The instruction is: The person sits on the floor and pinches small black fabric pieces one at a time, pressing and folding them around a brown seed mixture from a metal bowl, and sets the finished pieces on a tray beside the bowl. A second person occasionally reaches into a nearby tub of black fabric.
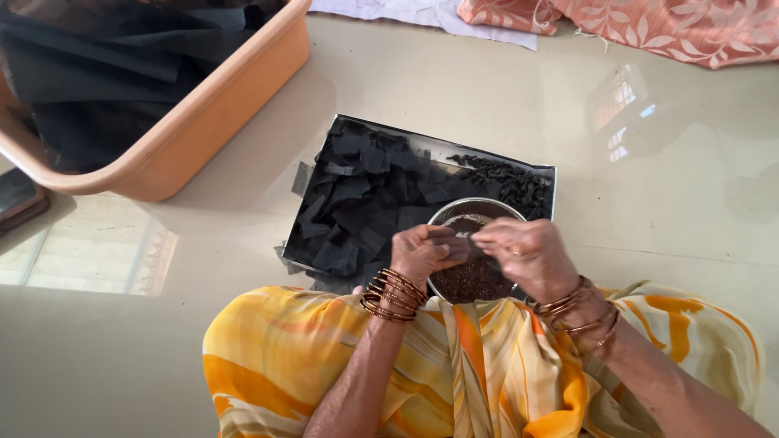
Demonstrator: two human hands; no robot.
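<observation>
A steel tray (487,157) on the floor holds a heap of black cloth pieces (361,203) on its left and a row of small dark rolled bits (510,182) along its far right edge. A steel bowl (475,211) of dark brown grains (472,280) rests at the tray's near side. Above the bowl my left hand (422,253) and my right hand (527,255) meet, both pinching one small black cloth piece (460,246) between the fingers. Bangles sit on both wrists.
An orange plastic tub (195,122) full of black fabric stands at the far left. Peach patterned cloth (673,28) and white cloth (422,12) lie at the far edge. A dark flat object (18,199) lies at the left. My yellow garment covers my lap.
</observation>
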